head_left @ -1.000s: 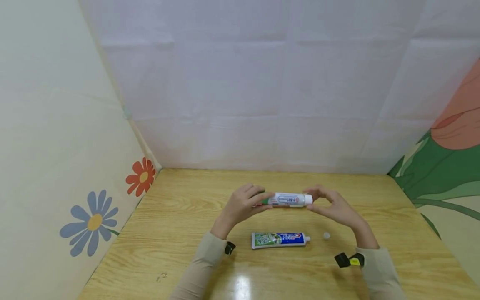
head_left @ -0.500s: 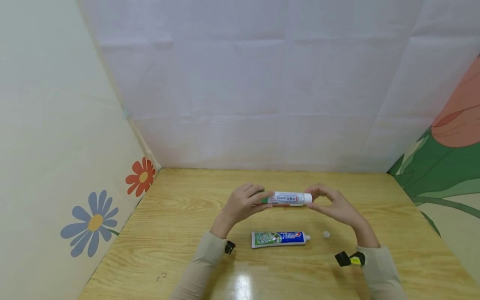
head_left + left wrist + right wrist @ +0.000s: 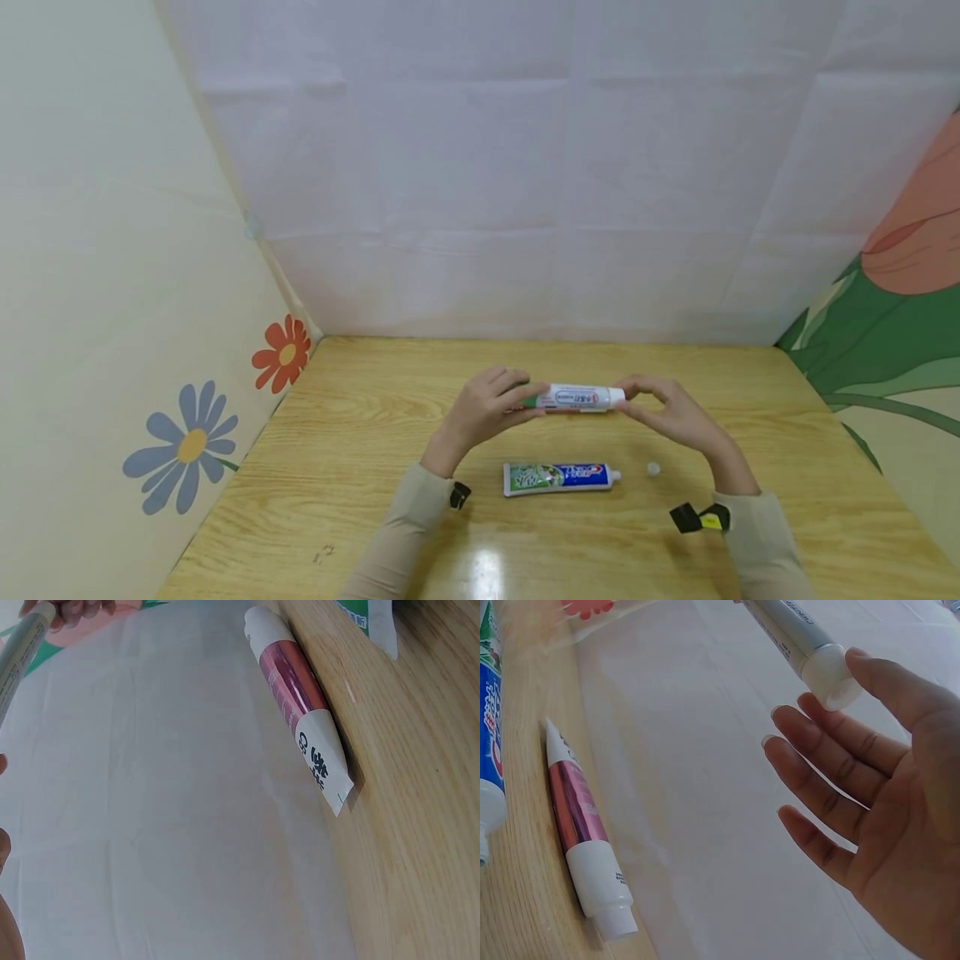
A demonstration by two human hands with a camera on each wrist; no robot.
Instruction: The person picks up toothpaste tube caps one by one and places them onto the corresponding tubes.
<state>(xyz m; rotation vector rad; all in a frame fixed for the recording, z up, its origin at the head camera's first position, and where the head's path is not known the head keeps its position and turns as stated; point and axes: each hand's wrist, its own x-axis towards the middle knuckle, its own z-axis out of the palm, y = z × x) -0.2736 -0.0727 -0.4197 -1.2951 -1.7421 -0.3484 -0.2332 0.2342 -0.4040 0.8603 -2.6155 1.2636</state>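
Since the earlier frames, the right hand's (image 3: 678, 412) thumb and forefinger have slid slightly toward the end of the white cap (image 3: 617, 397) and drawn closer together; they pinch it, other fingers spread loosely. The left hand (image 3: 480, 408) grips the opposite end of the held tube (image 3: 573, 397), thumb beneath. Tube level, raised above the desk (image 3: 360, 400), short of its far edge. Pink-and-white tube (image 3: 581, 802) on the desktop, nearer that edge than the blue-and-green tube (image 3: 557, 478). Small loose cap (image 3: 653, 469) just beyond the latter's nozzle, toward the right edge.
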